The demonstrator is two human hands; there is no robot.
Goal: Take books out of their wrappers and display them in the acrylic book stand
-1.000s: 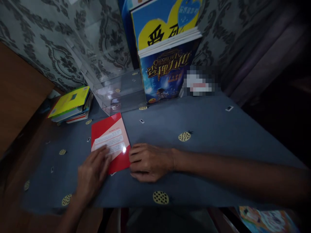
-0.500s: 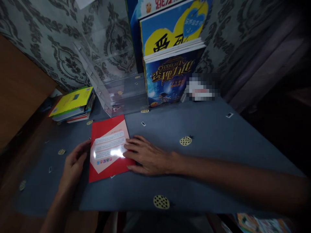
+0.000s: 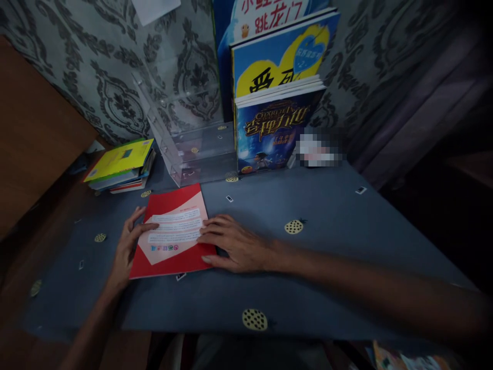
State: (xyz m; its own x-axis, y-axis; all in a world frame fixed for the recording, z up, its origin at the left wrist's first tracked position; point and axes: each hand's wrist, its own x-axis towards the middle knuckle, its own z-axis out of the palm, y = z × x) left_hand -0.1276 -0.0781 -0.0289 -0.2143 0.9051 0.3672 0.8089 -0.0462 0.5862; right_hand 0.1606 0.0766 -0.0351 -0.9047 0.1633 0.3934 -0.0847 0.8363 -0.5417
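A thin red book (image 3: 169, 264) lies on the table with a pink and white text panel on its cover, the print upside down to me. My left hand (image 3: 129, 239) grips its left edge, thumb on top of the cover and other fingers along or beneath the edge. That side looks slightly raised. Across from it, my right hand (image 3: 234, 244) rests palm down with fingertips and thumb on the right edge, fingers extended and a little apart. What lies under the right palm is hidden.
Behind the red book stands a clear tiered rack (image 3: 173, 159) holding upright books, a dark blue one (image 3: 275, 136) in front. A stack with a yellow book (image 3: 121, 160) on top lies to the left. A blurred white object (image 3: 318, 149) sits right of the rack on the patterned tablecloth (image 3: 327, 205).
My left hand has moved from beside the red book onto its left edge, thumb over the cover. The book has tilted slightly and the bright glare on it is gone.
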